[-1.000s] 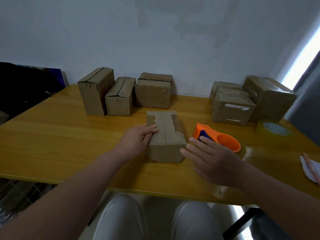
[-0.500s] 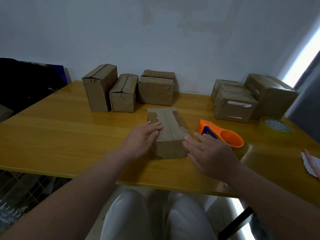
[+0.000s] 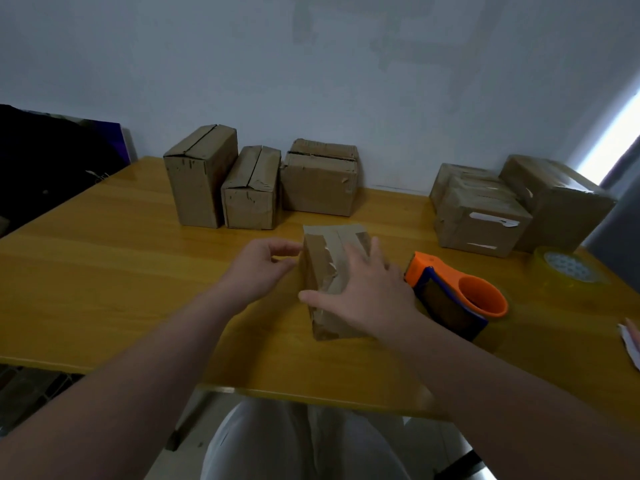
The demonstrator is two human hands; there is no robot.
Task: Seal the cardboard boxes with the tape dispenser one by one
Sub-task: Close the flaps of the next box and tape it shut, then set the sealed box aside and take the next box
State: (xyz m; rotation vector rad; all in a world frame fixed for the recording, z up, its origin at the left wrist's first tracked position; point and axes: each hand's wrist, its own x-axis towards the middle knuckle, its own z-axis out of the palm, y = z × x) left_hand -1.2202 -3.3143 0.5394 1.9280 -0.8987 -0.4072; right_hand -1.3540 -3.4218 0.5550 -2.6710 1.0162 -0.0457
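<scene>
Mid-job at the packing surface [image 3: 104, 271]: a person flattens the right hand [image 3: 367, 292] on top of a small box [image 3: 317, 258] at the centre of the view, fingers [image 3: 360, 258] straight and spread, holding nothing. The left hand [image 3: 259, 268] sits at the box's 9 o'clock side with its fingers [image 3: 282, 268] curled toward the wall. Whether they actually grip it cannot be told.

Strips of tape already cross the box's top, torn and wrinkled in places, so this looks like the pressing-down stage of its seal. The orange dispenser [image 3: 453, 299] lies idle just beside the box at 3 o'clock, untouched by either hand.

Three boxes [image 3: 251, 192] lined along the wall at 11 o'clock show dark gaps along their top seams and appear to await taping. The cluster [image 3: 481, 220] at 2 o'clock has a glossy look that suggests sealed work, though that is a judgement. A spare roll [image 3: 568, 268] rests further out at 3 o'clock.
</scene>
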